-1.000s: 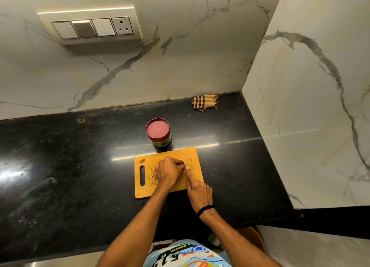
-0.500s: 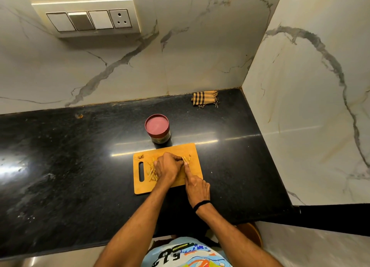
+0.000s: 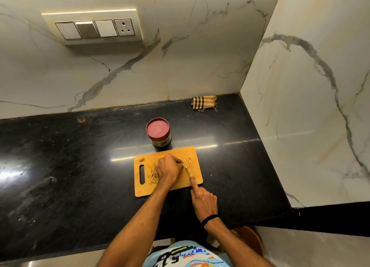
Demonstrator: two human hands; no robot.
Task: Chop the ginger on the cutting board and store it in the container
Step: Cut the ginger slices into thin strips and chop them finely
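An orange wooden cutting board (image 3: 197, 179) lies on the black counter. Thin ginger strips (image 3: 152, 173) are piled at its left, and a few more ginger pieces (image 3: 186, 162) lie right of my left hand. My left hand (image 3: 168, 169) sits on the board with its fingers curled down over the ginger. My right hand (image 3: 204, 201) grips a knife (image 3: 187, 169) at the board's near right edge. Its index finger lies straight along the blade's back, and the handle is hidden in the palm. A round container (image 3: 158, 131) with a red lid on stands just behind the board.
A folded checked cloth (image 3: 204, 103) lies at the back right corner of the counter (image 3: 70, 166). Marble walls close the back and the right side. A switch panel (image 3: 94, 28) is on the back wall. The counter's front edge runs just below my forearms.
My right hand has drawn back a little toward me along the board's right part. My left hand has stayed over the ginger. The view has tilted slightly.
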